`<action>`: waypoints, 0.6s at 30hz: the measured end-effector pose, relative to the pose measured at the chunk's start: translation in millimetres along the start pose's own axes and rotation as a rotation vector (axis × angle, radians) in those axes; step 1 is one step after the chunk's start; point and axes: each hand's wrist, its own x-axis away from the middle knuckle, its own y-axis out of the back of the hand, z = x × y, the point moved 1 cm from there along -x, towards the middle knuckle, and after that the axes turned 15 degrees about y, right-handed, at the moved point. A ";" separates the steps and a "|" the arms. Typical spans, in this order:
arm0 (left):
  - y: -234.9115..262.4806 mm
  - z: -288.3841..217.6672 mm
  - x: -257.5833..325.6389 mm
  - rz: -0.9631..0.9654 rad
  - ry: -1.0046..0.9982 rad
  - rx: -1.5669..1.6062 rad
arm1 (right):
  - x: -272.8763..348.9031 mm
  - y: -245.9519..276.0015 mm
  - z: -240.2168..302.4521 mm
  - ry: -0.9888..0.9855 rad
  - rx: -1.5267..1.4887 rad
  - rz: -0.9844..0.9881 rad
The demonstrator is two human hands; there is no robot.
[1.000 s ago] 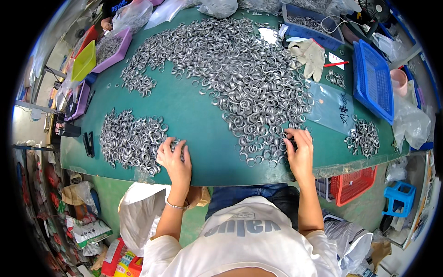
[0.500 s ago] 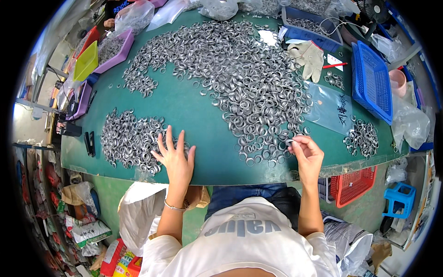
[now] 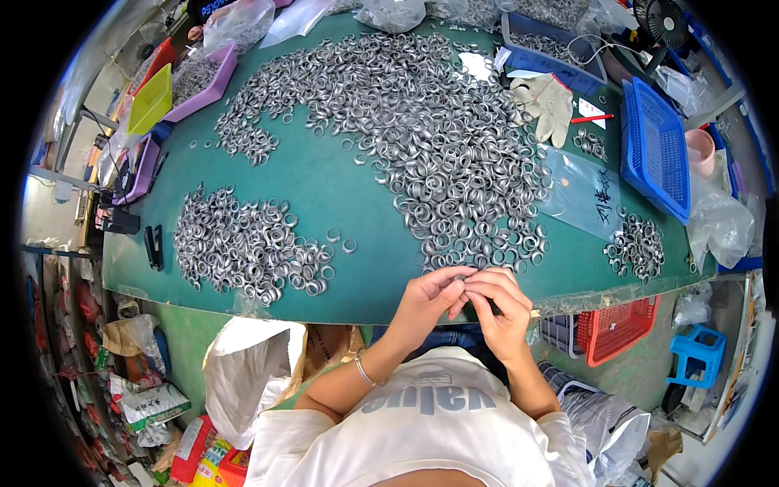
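Note:
Close to the table's front edge, my left hand (image 3: 428, 302) and my right hand (image 3: 501, 307) meet, fingertips touching. Between them they pinch a small grey metal ring (image 3: 460, 277), mostly covered by the fingers. Just beyond my hands spreads a large heap of metal rings (image 3: 438, 138), reaching to the back of the green table. To the left lies a smaller pile of the same rings (image 3: 235, 239), with a few loose ones at its right side. A third small pile of rings (image 3: 635, 245) sits at the far right.
A black stapler-like tool (image 3: 154, 247) lies at the left. Toward the right are a clear plastic bag (image 3: 580, 191), a work glove (image 3: 552, 105), a red pen (image 3: 591, 118) and blue baskets (image 3: 656, 150). A blue-grey bin (image 3: 556, 66) and a purple tray (image 3: 213, 93) hold more rings.
My left hand has left the smaller left pile and moved right to join my right hand. My right hand has shifted left and nearer to me, with a ring in its fingers.

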 end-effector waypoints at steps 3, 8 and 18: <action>2.3 -1.3 0.9 0.010 0.033 0.273 | -8.9 12.6 -6.0 -0.059 0.038 0.037; 4.7 -2.8 2.6 0.097 0.042 0.364 | -20.9 22.0 -46.6 -0.032 0.626 0.056; -4.5 -4.3 2.7 -0.027 0.068 0.519 | -4.8 22.6 -47.0 -0.134 0.511 -0.064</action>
